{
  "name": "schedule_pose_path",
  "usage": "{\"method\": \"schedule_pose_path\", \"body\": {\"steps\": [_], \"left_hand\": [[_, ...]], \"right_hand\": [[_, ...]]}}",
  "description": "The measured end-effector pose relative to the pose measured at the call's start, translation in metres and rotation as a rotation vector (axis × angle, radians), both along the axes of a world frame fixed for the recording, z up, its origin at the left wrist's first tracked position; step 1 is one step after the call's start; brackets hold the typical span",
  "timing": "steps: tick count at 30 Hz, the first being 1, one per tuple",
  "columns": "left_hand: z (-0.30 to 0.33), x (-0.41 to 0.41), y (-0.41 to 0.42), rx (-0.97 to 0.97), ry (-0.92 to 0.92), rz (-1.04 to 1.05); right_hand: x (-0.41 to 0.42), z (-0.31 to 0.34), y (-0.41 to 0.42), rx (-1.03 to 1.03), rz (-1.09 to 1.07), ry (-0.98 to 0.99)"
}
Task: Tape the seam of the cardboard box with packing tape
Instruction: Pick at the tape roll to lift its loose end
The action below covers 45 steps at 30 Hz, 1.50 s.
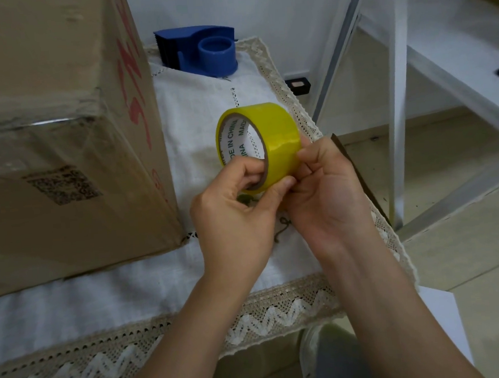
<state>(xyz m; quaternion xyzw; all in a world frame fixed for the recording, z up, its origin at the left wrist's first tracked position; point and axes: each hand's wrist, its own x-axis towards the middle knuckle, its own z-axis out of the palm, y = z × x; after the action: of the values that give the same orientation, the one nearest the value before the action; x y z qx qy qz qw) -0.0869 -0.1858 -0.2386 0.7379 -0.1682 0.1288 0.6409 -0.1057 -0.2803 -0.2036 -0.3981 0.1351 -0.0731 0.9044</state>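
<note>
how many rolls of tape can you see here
1. The yellow tape roll is held in both hands, left hand and right hand, above the tablecloth. The blue dispenser behind has an empty spindle. Others may be hidden behind the cardboard box.

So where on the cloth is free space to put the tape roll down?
Bare cloth lies between the cardboard box and the lace edge, in front of the blue dispenser. Another free patch lies in front of the box. Both hands hold the tape roll over the middle.

Blue tape dispenser (203, 51) on lace-edged white cloth (207, 103).
</note>
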Motion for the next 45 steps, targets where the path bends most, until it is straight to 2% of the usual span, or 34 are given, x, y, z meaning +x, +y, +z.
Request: {"method": "schedule_pose_path", "body": {"steps": [10, 15, 17, 21, 23, 28, 34, 45], "left_hand": [[0.000, 0.001, 0.004, 0.027, -0.002, -0.007], [0.003, 0.001, 0.003, 0.035, -0.010, -0.016], [0.007, 0.001, 0.002, -0.001, 0.001, -0.023], [0.015, 0.002, 0.004, -0.059, -0.019, -0.031], [0.016, 0.003, 0.005, -0.074, -0.021, -0.036], [0.017, 0.003, 0.006, -0.093, -0.011, -0.044], [0.017, 0.005, 0.008, -0.071, -0.015, -0.035], [0.014, 0.006, 0.011, 0.042, -0.072, -0.017]], "right_hand": [[-0.001, 0.002, 0.000, -0.085, 0.012, 0.007], [-0.002, -0.001, -0.003, -0.106, -0.070, 0.063], [-0.006, 0.001, -0.004, -0.251, -0.110, 0.067], [-0.014, 0.007, -0.009, -0.765, -0.322, 0.001], [-0.015, 0.008, -0.009, -0.939, -0.351, -0.034], [-0.015, 0.003, -0.008, -1.100, -0.405, -0.085], [-0.013, -0.003, -0.012, -1.361, -0.528, -0.281], [-0.008, -0.012, -0.013, -1.655, -0.687, -0.287]]}}
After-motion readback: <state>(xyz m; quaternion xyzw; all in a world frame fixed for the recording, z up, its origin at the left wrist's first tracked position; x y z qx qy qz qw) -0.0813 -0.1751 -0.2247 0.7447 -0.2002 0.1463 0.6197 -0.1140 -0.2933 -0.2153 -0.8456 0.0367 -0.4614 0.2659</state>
